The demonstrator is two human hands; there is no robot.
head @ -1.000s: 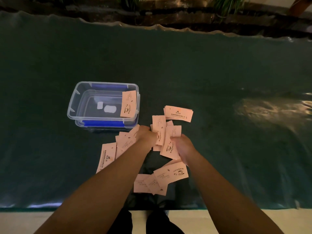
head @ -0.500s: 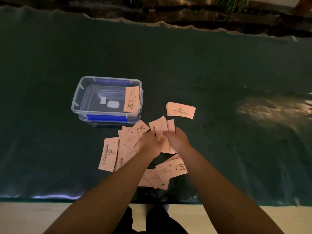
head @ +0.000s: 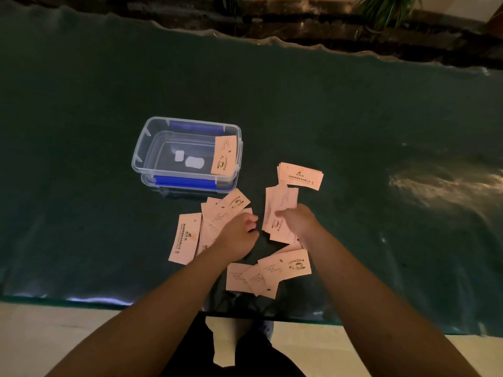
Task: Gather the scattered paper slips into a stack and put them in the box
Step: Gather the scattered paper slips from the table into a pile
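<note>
Pink paper slips lie scattered on a dark green table. My right hand [head: 298,223] grips a small bunch of slips [head: 280,210], held upright above the table. My left hand [head: 239,235] hovers with curled fingers over a loose pile of slips [head: 226,209] and holds nothing that I can see. A single slip [head: 186,242] lies left of that pile. Several more slips [head: 283,268] lie near the table's front edge. A short stack [head: 299,176] rests to the right of the clear plastic box [head: 141,156]. One slip [head: 224,155] leans inside the box against its right wall.
The box has blue latches and two white labels on its bottom. The table [head: 353,118] is covered with a wrinkled clear sheet that shines at the right. Plants and a dark ledge run along the far edge. My legs and shoes show below the front edge.
My hands were together on the bunch; now they have parted. The right hand keeps the bunch and has moved right, the left hand has moved left over the loose pile.
</note>
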